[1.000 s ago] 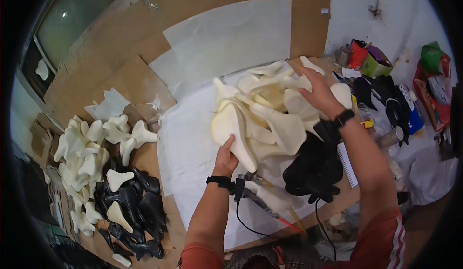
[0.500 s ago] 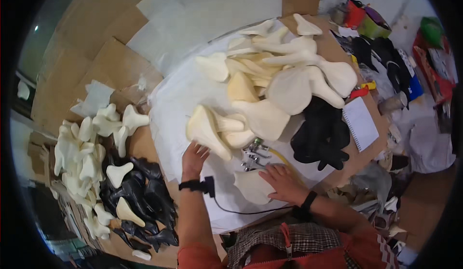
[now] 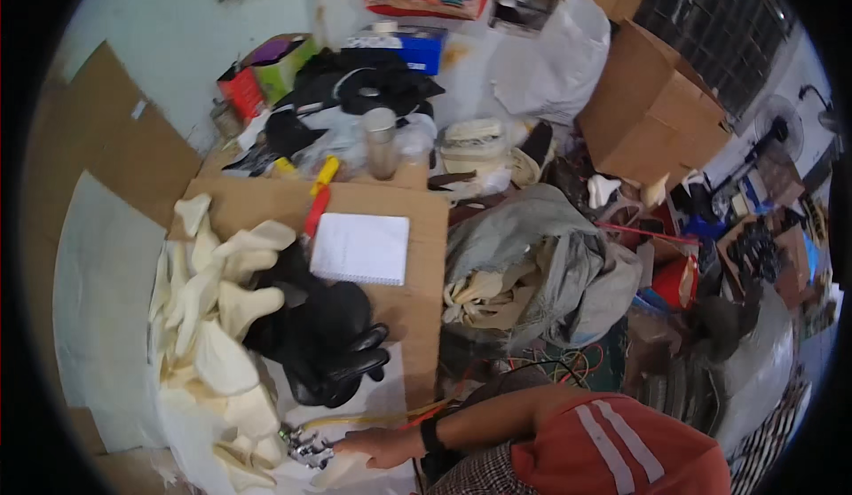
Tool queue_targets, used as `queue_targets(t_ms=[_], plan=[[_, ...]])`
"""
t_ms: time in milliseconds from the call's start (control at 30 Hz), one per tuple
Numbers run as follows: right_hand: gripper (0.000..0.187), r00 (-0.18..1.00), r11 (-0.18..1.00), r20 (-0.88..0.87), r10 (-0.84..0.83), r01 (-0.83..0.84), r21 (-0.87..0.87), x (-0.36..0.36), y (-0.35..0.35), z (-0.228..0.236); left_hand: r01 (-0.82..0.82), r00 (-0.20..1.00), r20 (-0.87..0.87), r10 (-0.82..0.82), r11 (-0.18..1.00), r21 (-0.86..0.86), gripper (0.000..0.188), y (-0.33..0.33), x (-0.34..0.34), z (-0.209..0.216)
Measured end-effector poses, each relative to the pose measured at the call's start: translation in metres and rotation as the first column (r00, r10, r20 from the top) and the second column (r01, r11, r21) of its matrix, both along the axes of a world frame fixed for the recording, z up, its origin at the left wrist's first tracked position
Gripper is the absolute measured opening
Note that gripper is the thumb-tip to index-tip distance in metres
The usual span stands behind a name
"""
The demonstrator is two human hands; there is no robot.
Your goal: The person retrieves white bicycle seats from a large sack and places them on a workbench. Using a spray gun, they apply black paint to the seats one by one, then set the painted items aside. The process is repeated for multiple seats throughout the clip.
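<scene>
At the lower middle, my right hand [image 3: 382, 448] is at the edge of a cream foam bicycle saddle pad [image 3: 340, 471], thumb and fingers on it; blur hides the finer grip. Just left of the fingertips lie metal spray guns [image 3: 304, 448] with a yellow hose [image 3: 377, 415] running off to the right. Cream foam saddle pads [image 3: 222, 362] are heaped along the left of the table. Beside them sits a pile of black saddle pieces [image 3: 324, 340]. My left hand is out of view.
Beyond the black pile, a spiral notebook [image 3: 361, 248] and a red-and-yellow-handled tool [image 3: 319, 195] lie on cardboard. A cylindrical jar [image 3: 380, 145] stands behind. To the right are a grey sack [image 3: 568, 273] holding cream pieces, a cardboard box [image 3: 652, 100] and a fan [image 3: 777, 131].
The view has swung to the right, and my left hand has gone out of it. My right hand stays at the same foam pad.
</scene>
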State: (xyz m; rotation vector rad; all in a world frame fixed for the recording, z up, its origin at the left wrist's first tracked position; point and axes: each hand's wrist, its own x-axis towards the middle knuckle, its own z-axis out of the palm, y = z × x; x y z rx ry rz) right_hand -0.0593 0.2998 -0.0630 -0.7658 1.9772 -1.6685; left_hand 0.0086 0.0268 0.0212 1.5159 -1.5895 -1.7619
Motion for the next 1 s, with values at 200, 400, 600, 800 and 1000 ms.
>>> queue_targets(t_ms=[200,400,600,800,1000], plan=[[0.067,0.733,0.716,0.175,-0.657,0.68,-0.158,0.048,0.23,-0.018,0.638,0.15,-0.191,-0.97,0.243,-0.731,0.048,-0.146,-0.017,-0.093],[0.072,-0.161,-0.147,-0.011,-0.987,0.865,0.481,0.229,0.473,-0.151,0.445,0.777,0.247,-0.579,0.227,-0.867,0.038,0.227,-0.1,0.037],[0.071,0.309,0.142,0.031,-0.951,0.346,0.927,0.296,0.567,-0.264,0.741,0.138,0.202,-0.97,-0.034,-0.671,0.025,0.5,-0.087,-0.051],[0.053,0.426,0.296,0.307,-0.851,-0.094,0.951,0.289,0.635,-0.43,0.874,-0.441,0.198,-0.876,-0.469,-0.127,0.061,0.667,-0.049,-0.285],[0.028,0.387,0.064,0.112,-0.915,-0.134,0.989,0.345,0.681,-0.485,0.758,-0.652,0.156,-0.742,-0.642,0.113,0.058,0.793,0.006,-0.45]])
